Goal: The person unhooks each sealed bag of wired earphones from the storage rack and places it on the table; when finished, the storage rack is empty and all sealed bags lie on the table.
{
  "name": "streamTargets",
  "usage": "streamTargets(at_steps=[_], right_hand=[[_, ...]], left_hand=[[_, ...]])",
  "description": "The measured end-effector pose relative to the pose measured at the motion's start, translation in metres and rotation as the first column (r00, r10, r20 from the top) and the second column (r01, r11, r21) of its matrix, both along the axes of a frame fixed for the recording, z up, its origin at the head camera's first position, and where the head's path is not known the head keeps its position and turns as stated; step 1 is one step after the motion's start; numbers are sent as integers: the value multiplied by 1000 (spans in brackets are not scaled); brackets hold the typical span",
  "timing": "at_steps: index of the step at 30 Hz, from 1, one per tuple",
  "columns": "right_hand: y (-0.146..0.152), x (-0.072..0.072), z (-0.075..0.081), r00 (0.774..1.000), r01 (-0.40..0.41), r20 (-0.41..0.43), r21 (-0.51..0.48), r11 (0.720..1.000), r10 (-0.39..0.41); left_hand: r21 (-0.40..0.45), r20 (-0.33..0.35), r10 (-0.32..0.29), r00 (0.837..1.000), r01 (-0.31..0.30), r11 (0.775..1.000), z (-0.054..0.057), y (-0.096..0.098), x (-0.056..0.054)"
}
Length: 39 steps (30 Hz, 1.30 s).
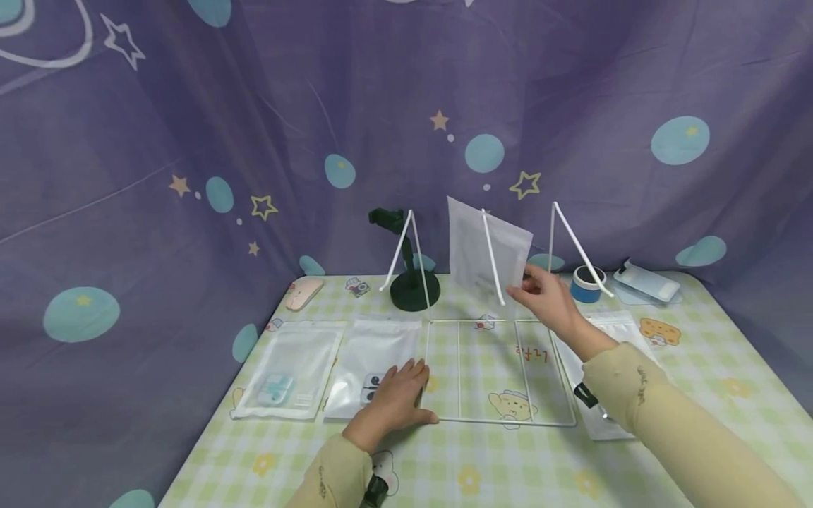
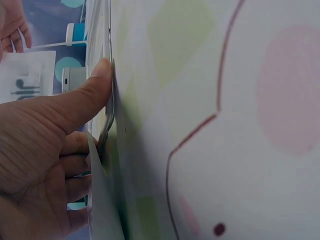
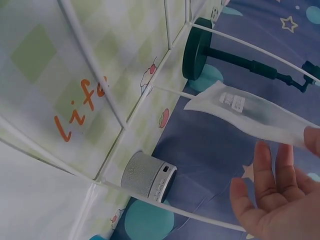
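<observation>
My right hand [image 1: 546,300] pinches the edge of a frosted white zip bag [image 1: 466,247] with earphones inside. The bag is raised at the middle prong [image 1: 492,257] of a white wire rack [image 1: 508,423]; whether the prong passes through it, I cannot tell. In the right wrist view, a barcode label shows on the bag [image 3: 232,102]. My left hand [image 1: 396,398] rests on the left side of the rack's base, thumb at the front corner. Beside it lies a second zip bag [image 1: 381,339], holding earphones and partly covered by that hand.
Farther left lies a zip bag [image 1: 311,353] with a pale blue case. Another bag [image 1: 610,423] lies under my right forearm. Along the back are a pink mouse [image 1: 305,293], dark green stand [image 1: 414,293], blue jar [image 1: 586,289], clear holder [image 1: 648,282] and silver cylinder [image 3: 142,175].
</observation>
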State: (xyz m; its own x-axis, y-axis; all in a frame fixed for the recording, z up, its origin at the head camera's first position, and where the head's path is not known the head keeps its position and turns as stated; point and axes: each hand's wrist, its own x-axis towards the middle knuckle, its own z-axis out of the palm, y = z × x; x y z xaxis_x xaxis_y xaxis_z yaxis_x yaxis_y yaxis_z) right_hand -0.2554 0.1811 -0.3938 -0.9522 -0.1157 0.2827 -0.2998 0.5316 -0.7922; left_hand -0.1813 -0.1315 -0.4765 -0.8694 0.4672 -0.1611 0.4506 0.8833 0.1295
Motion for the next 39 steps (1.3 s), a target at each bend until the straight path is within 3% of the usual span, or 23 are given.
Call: streamTargets(at_steps=[8, 17, 26, 36, 39], right_hand=[[-4, 4, -1, 992, 101, -77, 31, 994, -98], [-1, 20, -4, 974, 76, -208, -47, 996, -84], [11, 45, -7, 977, 34, -205, -114, 993, -57], [26, 77, -1, 993, -28, -122, -182, 983, 5], [28, 85, 1, 993, -10, -117, -157, 988, -9]], left_hand=[[13, 14, 6, 1000, -6, 1000, -1, -1, -1], [21, 23, 15, 1000, -15, 1000, -2, -1, -1], [20, 27, 18, 999, -18, 1000, -2, -1, -1], [25, 15, 8, 1000, -8, 1000, 0, -1, -1], [21, 13, 5, 1000, -5, 1000, 0, -1, -1]])
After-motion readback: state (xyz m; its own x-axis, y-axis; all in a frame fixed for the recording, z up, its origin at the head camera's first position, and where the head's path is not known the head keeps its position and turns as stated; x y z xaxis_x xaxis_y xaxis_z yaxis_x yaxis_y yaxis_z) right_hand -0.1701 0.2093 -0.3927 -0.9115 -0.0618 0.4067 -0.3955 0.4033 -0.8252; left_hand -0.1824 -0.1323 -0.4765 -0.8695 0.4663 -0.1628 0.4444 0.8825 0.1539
